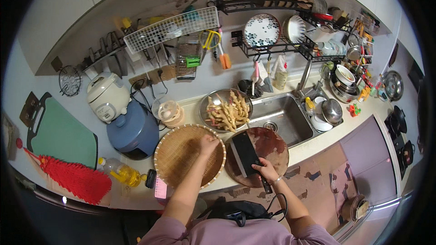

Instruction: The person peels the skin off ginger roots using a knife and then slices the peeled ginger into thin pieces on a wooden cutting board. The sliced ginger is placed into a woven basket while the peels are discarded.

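Observation:
My right hand (267, 171) grips the handle of a cleaver (246, 151) with a broad black blade. The blade lies over the round wooden chopping board (276, 143), whose surface is partly dark and wet. Above the right side of a shallow woven bamboo basket (180, 149) is my left hand (208, 145), its fingers curled in. Whether anything small is inside those fingers is hidden. Behind the basket and board, a metal bowl (204, 104) holds a heap of ginger roots (229, 110).
A stainless sink (282, 117) lies beyond the board, with a drainer of dishes (322, 122) at its right. Left of the basket stand a blue cooker (133, 132), a cream rice cooker (107, 97), an oil bottle (126, 175) and a phone (160, 188). Wall racks (269, 47) overhang the counter.

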`<state>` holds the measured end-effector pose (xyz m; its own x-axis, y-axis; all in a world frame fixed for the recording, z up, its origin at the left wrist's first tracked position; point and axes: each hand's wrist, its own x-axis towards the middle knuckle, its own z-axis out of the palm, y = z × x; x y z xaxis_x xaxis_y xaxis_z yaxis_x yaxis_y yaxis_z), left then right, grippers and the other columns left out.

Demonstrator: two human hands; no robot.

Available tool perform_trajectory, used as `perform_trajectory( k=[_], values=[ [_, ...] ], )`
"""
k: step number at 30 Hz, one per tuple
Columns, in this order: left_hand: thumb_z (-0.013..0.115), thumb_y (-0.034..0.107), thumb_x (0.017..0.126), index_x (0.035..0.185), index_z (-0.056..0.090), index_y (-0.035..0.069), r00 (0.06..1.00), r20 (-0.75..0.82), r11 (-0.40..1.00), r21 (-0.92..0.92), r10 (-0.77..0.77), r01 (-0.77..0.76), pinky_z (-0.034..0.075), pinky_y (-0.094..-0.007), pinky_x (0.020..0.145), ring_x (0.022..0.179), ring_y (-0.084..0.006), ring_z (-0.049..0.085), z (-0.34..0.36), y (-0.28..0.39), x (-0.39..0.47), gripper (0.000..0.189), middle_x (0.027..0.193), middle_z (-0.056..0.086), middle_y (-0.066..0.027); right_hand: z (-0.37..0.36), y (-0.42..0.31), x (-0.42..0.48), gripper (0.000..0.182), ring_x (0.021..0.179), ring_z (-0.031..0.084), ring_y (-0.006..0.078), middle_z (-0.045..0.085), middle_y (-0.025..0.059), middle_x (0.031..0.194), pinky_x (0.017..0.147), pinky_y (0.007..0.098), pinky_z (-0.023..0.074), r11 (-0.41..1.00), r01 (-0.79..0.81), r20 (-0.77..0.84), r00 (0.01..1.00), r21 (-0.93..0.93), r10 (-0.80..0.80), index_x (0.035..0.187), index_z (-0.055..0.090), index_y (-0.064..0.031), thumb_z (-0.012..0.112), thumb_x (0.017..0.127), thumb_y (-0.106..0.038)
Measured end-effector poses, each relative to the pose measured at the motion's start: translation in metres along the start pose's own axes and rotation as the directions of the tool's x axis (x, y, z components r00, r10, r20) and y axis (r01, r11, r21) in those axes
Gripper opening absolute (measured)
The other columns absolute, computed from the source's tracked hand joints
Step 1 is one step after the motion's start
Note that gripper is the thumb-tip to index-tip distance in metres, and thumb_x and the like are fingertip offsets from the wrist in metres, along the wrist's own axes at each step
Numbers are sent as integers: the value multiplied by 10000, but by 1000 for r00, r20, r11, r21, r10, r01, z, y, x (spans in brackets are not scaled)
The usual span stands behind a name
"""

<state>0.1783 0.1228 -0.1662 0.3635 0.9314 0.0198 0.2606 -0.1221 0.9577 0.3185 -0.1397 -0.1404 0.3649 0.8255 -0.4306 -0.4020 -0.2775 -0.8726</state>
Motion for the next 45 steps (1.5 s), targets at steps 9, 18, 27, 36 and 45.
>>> perform_trajectory(
  k=[9, 18, 27, 36, 45],
  values=[
    [730, 282, 755, 974, 596, 11, 968, -234, 983, 136, -91, 126, 450, -282, 520, 632, -133, 547, -63, -91, 44, 373, 821, 609, -50, 50, -22, 48, 32, 380, 442, 111, 525, 12, 622, 341, 248, 340, 991, -32, 196, 981, 132, 5, 869, 544, -57, 576, 875, -53],
    [667, 207, 814, 925, 581, -5, 994, -48, 990, -99, 96, -100, 503, -321, 623, 682, -199, 620, -13, -55, 87, 254, 825, 637, -100, -25, -23, 20, 55, 345, 433, 110, 530, 14, 605, 307, 245, 328, 998, 4, -93, 996, 66, 2, 884, 553, -69, 561, 858, -21],
    [709, 307, 780, 999, 488, 18, 981, 163, 878, 448, 107, -170, 496, -403, 679, 730, -307, 624, 77, 57, 57, 426, 842, 630, -156, -50, 33, -6, 59, 347, 431, 130, 524, 18, 599, 319, 259, 329, 979, 37, -312, 950, 202, 28, 878, 539, -65, 569, 859, -18],
    [727, 149, 695, 1085, 456, -16, 977, 136, 912, 399, -166, 99, 507, -383, 729, 834, -318, 643, 101, 60, 88, 503, 890, 647, -187, -50, 43, 1, 58, 369, 437, 124, 512, 16, 626, 330, 264, 339, 990, 34, -312, 950, 138, 10, 876, 541, -48, 592, 849, -48],
    [495, -25, 860, 1117, 324, 26, 726, 688, 837, -394, -6, 380, 569, -342, 638, 800, -236, 645, 102, 67, -5, 312, 1034, 555, -156, -65, 45, 34, 372, 570, 608, 249, 634, 128, 793, 498, 360, 488, 864, -34, -441, 870, -502, -222, 1113, 552, -24, 610, 836, -265]
  ],
)
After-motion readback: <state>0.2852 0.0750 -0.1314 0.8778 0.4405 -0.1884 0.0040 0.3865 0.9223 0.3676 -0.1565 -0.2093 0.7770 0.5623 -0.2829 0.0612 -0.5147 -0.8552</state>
